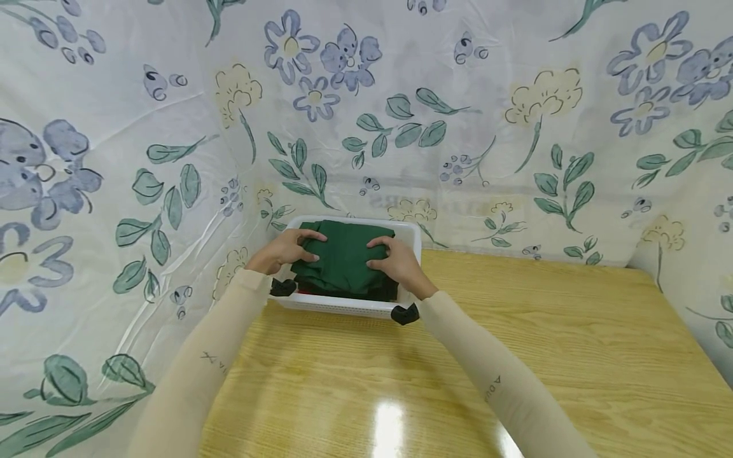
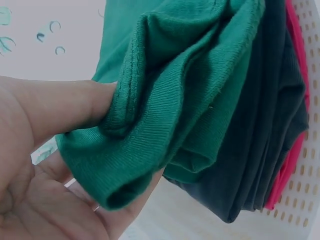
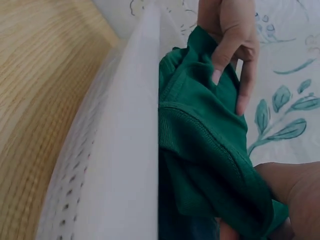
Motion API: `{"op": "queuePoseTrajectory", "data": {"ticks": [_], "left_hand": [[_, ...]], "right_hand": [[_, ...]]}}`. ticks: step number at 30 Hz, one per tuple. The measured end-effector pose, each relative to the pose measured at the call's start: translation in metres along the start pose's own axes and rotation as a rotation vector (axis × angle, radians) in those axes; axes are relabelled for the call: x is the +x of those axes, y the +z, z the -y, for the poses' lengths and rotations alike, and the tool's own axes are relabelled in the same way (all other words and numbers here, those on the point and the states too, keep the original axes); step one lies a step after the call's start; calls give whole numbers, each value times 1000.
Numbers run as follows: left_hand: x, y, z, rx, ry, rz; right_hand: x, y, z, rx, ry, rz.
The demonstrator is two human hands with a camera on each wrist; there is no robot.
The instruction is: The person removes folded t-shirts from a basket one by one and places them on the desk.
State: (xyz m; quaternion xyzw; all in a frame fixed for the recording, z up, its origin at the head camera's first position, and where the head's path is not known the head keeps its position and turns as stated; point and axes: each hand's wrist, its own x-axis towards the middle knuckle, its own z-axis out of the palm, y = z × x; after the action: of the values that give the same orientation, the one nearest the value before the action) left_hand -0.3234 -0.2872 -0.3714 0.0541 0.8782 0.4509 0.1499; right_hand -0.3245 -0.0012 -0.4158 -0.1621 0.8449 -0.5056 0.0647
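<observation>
The head view looks forward and down from above and behind the left hand [image 1: 291, 247] and right hand [image 1: 397, 259], far enough back to include the counter [image 1: 515, 305] beside them. The left wrist view sits very near its hand, facing the green cloth [image 2: 160, 105] there. The right wrist view, also close, looks along the white basket [image 3: 127, 130] toward the left hand; all three share cloth and basket.

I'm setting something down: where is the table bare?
Bare table lies right of the white basket, up to the floral sheet, and in front, between the sleeves. Crowded: the basket, left grip and right grip on green cloth.
</observation>
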Motion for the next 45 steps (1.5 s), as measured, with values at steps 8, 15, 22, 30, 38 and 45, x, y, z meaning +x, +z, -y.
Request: {"op": "queuePoseTrajectory", "data": {"ticks": [8,15,22,30,38,45], "left_hand": [[1,5,-14,19,32,0],[2,14,-30,20,64,-6],[5,24,-40,10,93,-13],[6,38,-51,12,112,-43],[6,48,-63,27,141,-49],[7,59,-76,28,170,-47]], "right_hand": [[-6,-19,-2,-3,-18,-11],[-12,-39,-2,4,-38,-11],[-20,-54,-4,-38,-45,-27],[-29,-68,-7,-28,-58,-39],[-37,-84,-11,-57,-76,-57],[-45,-100,-16,-64,-81,-59]]}}
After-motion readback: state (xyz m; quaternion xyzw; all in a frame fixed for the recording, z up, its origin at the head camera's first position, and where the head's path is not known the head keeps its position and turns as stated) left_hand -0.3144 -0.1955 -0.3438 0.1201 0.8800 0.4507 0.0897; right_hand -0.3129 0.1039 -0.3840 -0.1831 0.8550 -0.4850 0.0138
